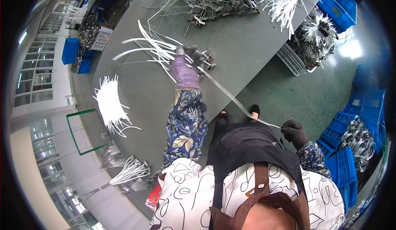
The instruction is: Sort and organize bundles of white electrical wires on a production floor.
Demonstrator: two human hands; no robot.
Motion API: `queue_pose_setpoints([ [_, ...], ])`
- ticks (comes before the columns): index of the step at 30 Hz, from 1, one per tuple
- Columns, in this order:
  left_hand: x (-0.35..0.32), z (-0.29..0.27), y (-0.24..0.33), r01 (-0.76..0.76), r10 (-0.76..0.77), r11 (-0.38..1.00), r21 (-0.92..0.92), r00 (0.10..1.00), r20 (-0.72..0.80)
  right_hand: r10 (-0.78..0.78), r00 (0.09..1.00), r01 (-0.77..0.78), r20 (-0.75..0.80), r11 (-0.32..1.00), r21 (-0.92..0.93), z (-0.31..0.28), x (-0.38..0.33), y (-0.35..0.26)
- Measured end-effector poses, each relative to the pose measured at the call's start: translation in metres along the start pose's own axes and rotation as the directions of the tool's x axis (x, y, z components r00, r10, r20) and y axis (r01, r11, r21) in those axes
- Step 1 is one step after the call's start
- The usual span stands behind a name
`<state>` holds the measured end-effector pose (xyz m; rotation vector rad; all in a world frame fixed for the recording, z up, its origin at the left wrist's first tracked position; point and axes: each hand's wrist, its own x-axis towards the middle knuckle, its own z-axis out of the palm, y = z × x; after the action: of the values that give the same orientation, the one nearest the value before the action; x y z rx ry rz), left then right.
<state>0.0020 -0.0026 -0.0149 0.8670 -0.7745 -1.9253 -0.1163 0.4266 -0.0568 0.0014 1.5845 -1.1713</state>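
My left hand (189, 58), in a dark glove with a purple cuff, is closed round a bundle of wires in white sleeves (150, 46) over the grey table. Small metal-and-black box-shaped parts (210, 60) stick out past its fingers on the right side. A long flat pale strip (231, 98) runs taut from that bundle, over the table edge, down to my right hand (293, 134). The dark-gloved fingers of the right hand are closed on the strip's far end, beside my apron. How the strip meets the bundle is hidden by the left hand.
A heap of wired metal parts (225, 3) and a fan of white sleeves (288, 1) lie on the grey table (136, 77) at the back. White sleeved bundles (110, 106) lie left. Blue crates (344, 168) and a grey crate (291, 58) stand right on the green floor.
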Motion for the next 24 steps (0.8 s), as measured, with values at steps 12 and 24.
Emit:
queue_pose_setpoints([
  [12,-0.016,-0.040,0.018,0.093,-0.086,0.994,0.054,0.989,-0.117,0.114,0.991,-0.115,-0.065,0.993,-0.026,0.002,0.024,0.002],
  [24,-0.012,-0.036,0.041,-0.005,-0.008,0.998,-0.060,0.978,-0.210,0.087,0.996,-0.088,-0.021,0.994,-0.059,0.008,0.022,-0.010],
])
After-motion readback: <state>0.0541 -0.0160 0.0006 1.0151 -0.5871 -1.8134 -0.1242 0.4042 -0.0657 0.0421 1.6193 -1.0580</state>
